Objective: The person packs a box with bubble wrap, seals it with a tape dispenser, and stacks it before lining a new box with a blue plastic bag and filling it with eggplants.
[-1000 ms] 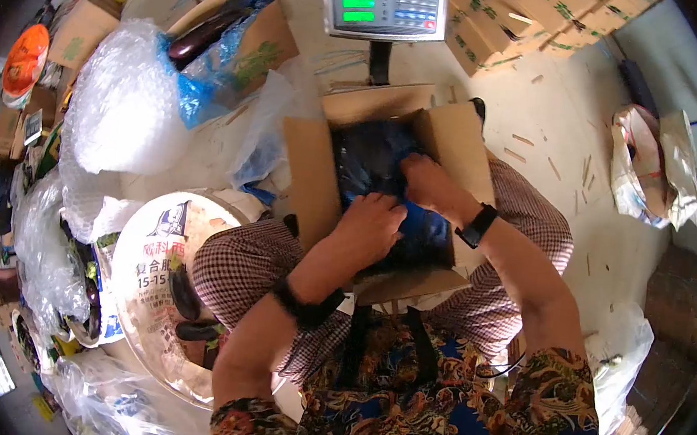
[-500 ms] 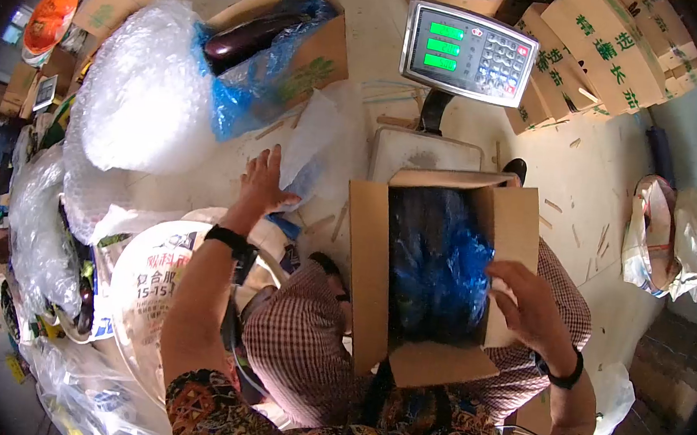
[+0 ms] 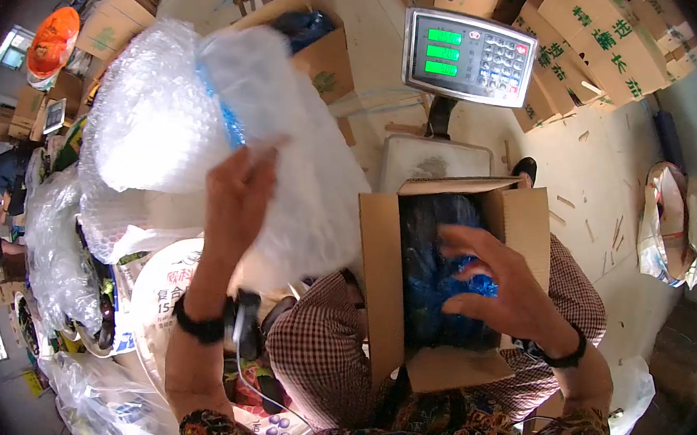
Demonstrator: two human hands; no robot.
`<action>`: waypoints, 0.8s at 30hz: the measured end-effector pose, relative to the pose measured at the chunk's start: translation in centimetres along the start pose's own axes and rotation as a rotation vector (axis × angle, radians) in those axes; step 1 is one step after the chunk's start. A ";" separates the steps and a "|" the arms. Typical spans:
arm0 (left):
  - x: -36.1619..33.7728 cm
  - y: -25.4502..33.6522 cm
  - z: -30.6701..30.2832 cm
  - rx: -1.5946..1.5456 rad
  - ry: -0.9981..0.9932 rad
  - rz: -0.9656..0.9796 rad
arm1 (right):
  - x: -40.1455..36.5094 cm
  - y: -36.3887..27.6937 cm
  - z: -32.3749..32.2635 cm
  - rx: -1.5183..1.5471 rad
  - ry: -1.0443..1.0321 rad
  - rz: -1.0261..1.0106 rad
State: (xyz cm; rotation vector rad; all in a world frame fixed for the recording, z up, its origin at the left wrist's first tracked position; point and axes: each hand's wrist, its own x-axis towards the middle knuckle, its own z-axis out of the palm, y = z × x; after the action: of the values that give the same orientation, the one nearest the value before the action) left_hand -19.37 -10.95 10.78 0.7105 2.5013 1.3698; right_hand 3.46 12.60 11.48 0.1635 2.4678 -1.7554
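My left hand [image 3: 239, 199] is raised left of the open carton, its fingers closed on a translucent plastic sheet [image 3: 310, 180] that hangs to the right of it. Over the carton [image 3: 379, 292] is my right hand [image 3: 505, 291], fingers apart, holding nothing. Inside the carton lies a blue plastic bag [image 3: 433, 301] with dark contents. The carton rests at my lap, between checkered trouser legs. Bubble wrap [image 3: 153, 115] is bunched behind my left hand.
A scale display [image 3: 469, 57] stands beyond the carton, above its platform [image 3: 438, 163]. Printed cartons [image 3: 592, 40] are stacked at upper right. Another open carton [image 3: 330, 61] is at upper left. A white sack [image 3: 162, 283] stands left; a person [image 3: 4, 176] is at far left.
My left hand has closed on the plastic sheet and lifted it, covering part of the far carton. My right hand has moved left over the blue bag.
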 end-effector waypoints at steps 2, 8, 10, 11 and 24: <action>-3.5 2.8 0.6 0.238 -0.109 0.366 | 1.2 -0.8 2.0 0.267 0.049 -0.060; -11.7 12.1 6.4 -0.118 -0.350 0.399 | 2.1 -3.6 1.8 0.822 0.203 0.012; -12.2 13.0 5.2 -0.217 -0.382 0.370 | 0.1 -4.1 -0.1 0.914 0.298 0.135; -11.9 12.7 3.7 -0.184 -0.338 0.436 | -1.7 -4.1 -1.5 0.826 0.213 0.142; -3.2 19.5 12.5 0.174 -0.832 1.036 | -19.6 0.9 -9.8 0.859 0.312 0.246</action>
State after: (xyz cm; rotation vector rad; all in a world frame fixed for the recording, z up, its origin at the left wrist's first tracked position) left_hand -5.60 5.51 19.96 2.2293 1.5592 0.7155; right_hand 22.71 21.69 16.83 0.8097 1.5540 -2.6735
